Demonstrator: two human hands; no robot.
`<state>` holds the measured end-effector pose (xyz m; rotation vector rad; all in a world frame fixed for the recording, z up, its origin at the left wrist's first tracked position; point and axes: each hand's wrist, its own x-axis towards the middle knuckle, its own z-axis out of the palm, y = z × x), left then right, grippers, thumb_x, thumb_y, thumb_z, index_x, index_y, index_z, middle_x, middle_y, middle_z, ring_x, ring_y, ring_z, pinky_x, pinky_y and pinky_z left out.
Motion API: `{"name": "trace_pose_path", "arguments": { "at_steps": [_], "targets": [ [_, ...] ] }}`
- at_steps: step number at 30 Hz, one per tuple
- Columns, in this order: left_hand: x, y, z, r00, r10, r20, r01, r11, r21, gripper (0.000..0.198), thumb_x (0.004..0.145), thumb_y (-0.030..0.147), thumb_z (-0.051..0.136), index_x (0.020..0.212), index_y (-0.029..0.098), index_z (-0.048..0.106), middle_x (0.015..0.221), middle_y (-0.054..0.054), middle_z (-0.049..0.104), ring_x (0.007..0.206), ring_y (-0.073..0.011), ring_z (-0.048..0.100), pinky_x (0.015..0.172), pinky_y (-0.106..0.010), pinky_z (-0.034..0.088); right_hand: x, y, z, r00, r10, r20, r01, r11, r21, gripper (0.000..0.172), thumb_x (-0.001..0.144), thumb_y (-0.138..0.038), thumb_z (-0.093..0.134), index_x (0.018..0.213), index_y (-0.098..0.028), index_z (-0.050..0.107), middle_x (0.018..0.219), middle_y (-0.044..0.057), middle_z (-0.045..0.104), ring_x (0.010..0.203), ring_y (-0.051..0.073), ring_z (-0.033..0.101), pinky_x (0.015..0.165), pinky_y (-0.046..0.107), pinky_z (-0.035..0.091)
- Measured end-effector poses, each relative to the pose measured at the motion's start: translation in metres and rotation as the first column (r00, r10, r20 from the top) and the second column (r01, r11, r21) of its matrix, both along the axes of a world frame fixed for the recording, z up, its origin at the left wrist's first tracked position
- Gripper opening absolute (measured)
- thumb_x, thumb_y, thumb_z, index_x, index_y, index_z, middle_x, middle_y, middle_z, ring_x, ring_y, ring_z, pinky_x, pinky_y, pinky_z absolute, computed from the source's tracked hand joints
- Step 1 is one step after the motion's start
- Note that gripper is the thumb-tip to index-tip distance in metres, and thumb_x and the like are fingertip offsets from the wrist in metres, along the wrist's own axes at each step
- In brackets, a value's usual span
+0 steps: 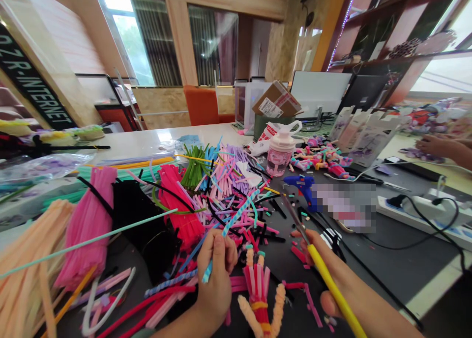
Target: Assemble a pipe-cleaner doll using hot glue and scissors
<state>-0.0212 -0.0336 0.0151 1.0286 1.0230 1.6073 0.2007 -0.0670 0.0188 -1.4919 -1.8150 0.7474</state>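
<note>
Left hand [217, 284] pinched shut on a striped pipe cleaner [236, 215], its end standing up past the fingertips. Right hand [332, 274] wrapped round a yellow-handled metal tool [332, 284], tip near the cleaner. Pipe-cleaner figure [258, 291] just right of the left hand.

Room behind the work area: wood-panelled walls [162, 102], tall windows [127, 38] with striped curtains [157, 41] admitting daylight, an orange chair [201, 105] below them, and dark wooden shelving [387, 33] at upper right, beside a bright window [442, 75].
</note>
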Motion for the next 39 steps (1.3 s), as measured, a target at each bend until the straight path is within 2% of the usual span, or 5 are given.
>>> {"name": "trace_pose_path", "arguments": {
  "at_steps": [14,20,27,32,39],
  "targets": [
    [0.001,-0.003,-0.007,0.998,-0.058,-0.029,0.059,0.998,0.032,0.047,0.084,0.057,0.049,0.058,0.019,0.038,0.051,0.006,0.033,0.047,-0.0075,0.031,0.045,-0.022,0.027,-0.029,0.002,0.020,0.975,0.101,-0.196,-0.148,0.959,-0.243,0.079,0.053,-0.020,0.065,0.129,-0.029,0.049,0.081,0.001,0.067,0.061,0.017,0.062,0.056,0.025,0.051],
    [0.002,-0.005,-0.004,0.993,-0.104,-0.064,0.106,0.994,0.032,0.050,0.082,0.061,0.048,0.057,0.019,0.036,0.050,0.006,0.031,0.047,-0.0073,0.029,0.044,-0.021,0.026,-0.035,0.002,0.033,0.953,0.042,-0.300,-0.152,0.923,-0.355,0.082,0.041,-0.015,0.070,0.122,-0.023,0.054,0.118,0.009,0.062,0.104,0.028,0.060,0.083,0.030,0.052],
    [0.001,-0.005,-0.006,0.989,-0.121,-0.081,0.126,0.991,0.048,0.050,0.083,0.059,0.049,0.057,0.018,0.037,0.051,0.006,0.033,0.047,-0.0064,0.030,0.044,-0.019,0.027,-0.040,0.003,0.031,0.944,0.032,-0.328,-0.195,0.857,-0.476,0.065,0.051,-0.022,0.064,0.115,-0.020,0.055,0.080,0.000,0.063,0.049,0.009,0.049,0.053,0.023,0.047],
    [0.002,-0.005,-0.008,0.989,-0.127,-0.079,0.132,0.989,0.060,0.049,0.084,0.058,0.048,0.057,0.018,0.037,0.051,0.006,0.033,0.047,-0.0062,0.030,0.044,-0.019,0.027,-0.032,0.008,0.023,0.952,0.084,-0.294,-0.199,0.901,-0.386,0.018,0.058,-0.025,0.062,0.075,-0.018,0.058,0.064,-0.004,0.048,0.053,0.008,0.039,0.048,0.020,0.035],
    [0.001,-0.004,-0.005,0.987,-0.127,-0.096,0.130,0.991,0.028,0.051,0.082,0.061,0.049,0.057,0.019,0.036,0.050,0.007,0.032,0.046,-0.0064,0.029,0.045,-0.020,0.027,-0.026,0.010,0.009,0.982,0.030,-0.187,-0.084,0.954,-0.287,0.028,0.060,-0.038,0.064,0.058,-0.018,0.044,0.055,-0.007,0.031,0.054,0.009,0.029,0.048,0.021,0.025]
  ]
}}
